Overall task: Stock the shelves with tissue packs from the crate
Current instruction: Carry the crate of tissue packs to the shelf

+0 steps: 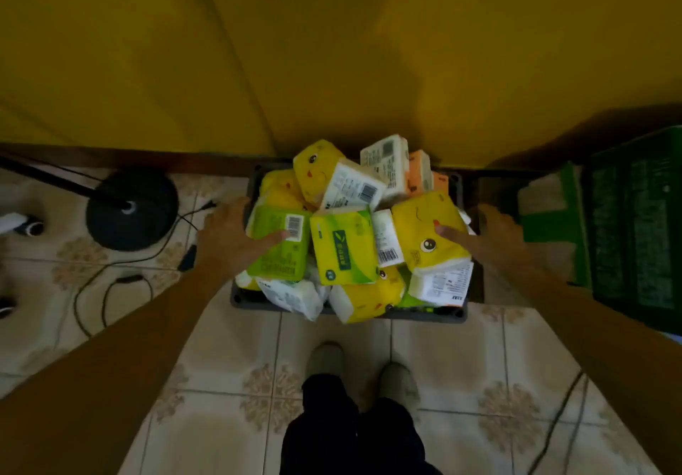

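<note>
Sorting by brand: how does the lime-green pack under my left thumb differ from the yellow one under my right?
The lime-green pack carries a white barcode label; the yellow pack shows a cartoon face. The lime-green pack lies at the left of the crate, the yellow pack at its right. Both lie uppermost in it.

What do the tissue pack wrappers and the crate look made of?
Green-and-yellow tissue pack: thin, glossy plastic film, judging by its slight sheen and soft, creased corners. Dark grey rectangular crate: probably rigid moulded plastic, matt; the round holes at its rim corners suggest moulding, though blur leaves it open.
</note>
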